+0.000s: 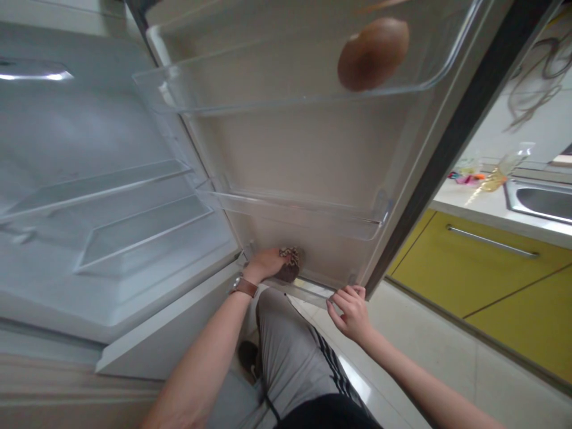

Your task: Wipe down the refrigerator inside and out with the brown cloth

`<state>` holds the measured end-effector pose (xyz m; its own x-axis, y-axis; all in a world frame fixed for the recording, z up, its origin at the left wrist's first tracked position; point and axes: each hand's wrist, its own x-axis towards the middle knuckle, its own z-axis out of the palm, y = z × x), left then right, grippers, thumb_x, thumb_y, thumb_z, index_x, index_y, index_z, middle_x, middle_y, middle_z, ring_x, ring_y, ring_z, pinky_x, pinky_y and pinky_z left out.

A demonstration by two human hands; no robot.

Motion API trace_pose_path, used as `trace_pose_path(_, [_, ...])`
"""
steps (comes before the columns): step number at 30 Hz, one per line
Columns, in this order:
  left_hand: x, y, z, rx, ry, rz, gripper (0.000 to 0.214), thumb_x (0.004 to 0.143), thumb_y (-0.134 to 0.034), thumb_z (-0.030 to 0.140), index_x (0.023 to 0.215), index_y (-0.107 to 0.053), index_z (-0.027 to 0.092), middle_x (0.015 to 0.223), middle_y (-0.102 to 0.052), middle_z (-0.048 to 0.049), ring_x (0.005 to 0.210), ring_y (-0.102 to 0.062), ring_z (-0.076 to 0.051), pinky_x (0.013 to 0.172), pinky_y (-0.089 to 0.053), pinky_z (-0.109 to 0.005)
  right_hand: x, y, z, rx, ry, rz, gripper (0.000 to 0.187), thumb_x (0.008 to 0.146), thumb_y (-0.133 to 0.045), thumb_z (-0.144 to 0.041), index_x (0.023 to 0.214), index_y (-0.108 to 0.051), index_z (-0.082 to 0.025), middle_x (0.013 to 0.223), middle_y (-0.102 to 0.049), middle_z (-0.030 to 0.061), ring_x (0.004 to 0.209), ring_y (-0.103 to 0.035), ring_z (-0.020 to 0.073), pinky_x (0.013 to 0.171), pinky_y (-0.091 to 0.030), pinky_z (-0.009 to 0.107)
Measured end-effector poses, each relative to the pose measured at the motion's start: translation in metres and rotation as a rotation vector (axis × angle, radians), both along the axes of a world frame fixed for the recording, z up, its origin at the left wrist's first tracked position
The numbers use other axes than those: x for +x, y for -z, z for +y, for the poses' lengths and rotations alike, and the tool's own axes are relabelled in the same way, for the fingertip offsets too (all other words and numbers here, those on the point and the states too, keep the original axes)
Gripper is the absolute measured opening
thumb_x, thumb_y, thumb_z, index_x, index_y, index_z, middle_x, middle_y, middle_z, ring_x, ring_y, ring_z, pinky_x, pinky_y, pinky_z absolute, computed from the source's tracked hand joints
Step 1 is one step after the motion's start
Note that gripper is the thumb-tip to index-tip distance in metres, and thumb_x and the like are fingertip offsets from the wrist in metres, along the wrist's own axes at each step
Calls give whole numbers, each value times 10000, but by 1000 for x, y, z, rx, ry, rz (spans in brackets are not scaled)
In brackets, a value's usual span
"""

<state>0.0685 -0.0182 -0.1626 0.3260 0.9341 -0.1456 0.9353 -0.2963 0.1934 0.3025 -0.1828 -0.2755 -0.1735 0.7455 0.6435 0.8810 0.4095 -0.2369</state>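
Observation:
My left hand [267, 263], with a brown-strapped watch on its wrist, reaches into the lowest shelf of the open fridge door. Its fingers are closed around a crumpled brown cloth [289, 271] with a speckled pattern, pressed against the inside of the shelf. At the lower outer corner of the door, my right hand [350, 308] has its fingers curled over the rim of the clear bottom door shelf [308, 293]. The fridge door [295, 149] hangs open in front of me.
Above, the top door shelf [286, 104] holds a rounded brown object [373, 55]. Glass shelves [143, 238] stand inside the fridge at left. To the right are yellow cabinets [482, 268], a sink [545, 199] and a bottle of yellow liquid [496, 177].

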Motion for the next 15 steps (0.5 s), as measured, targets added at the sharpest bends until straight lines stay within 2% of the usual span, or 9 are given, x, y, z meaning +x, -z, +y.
trace_pose_path(2, [-16,-12,7,59,-69,0,559,1054,-386,520,1085,-783,128,1098,-765,-191,1035,-733,-271,819,-513,-291,-3,3,-1,20,-1,17,283,995,-534,-254,725,-574,-181,682,-590,12,767,-498,162,898,-296,383])
trace_pose_path(4, [-22,-20,4,193,-156,33,614,1071,-311,530,1115,-767,121,1117,-750,-207,1088,-713,-293,862,-516,-318,-6,7,0,68,-6,48,275,982,-549,-246,714,-561,-182,670,-578,8,753,-489,159,885,-296,381])
trace_pose_path(7, [-10,-14,-16,292,-233,93,603,1065,-299,517,1130,-758,132,1098,-747,-204,1094,-707,-322,891,-536,-371,-9,11,0,132,-19,80,264,963,-575,-232,706,-539,-183,653,-558,1,733,-465,155,866,-293,380])
trace_pose_path(9, [8,-1,-31,222,-151,137,531,1053,-346,448,1134,-761,127,1090,-751,-203,1078,-715,-331,891,-549,-394,-10,11,0,136,-22,83,252,957,-585,-225,713,-538,-185,655,-556,0,732,-459,155,863,-291,382])
trace_pose_path(12, [35,16,-46,59,66,194,425,1006,-448,360,1141,-774,123,1113,-753,-209,1097,-716,-325,925,-550,-389,-10,10,-2,130,-29,78,232,957,-587,-221,731,-547,-187,660,-558,-1,733,-462,155,851,-287,379])
trace_pose_path(15, [50,21,-51,-18,158,205,401,981,-512,396,1131,-791,150,1132,-757,-201,1103,-720,-309,944,-549,-363,-9,10,-3,122,-39,71,223,959,-585,-220,742,-550,-188,662,-555,-3,737,-467,155,846,-287,378])
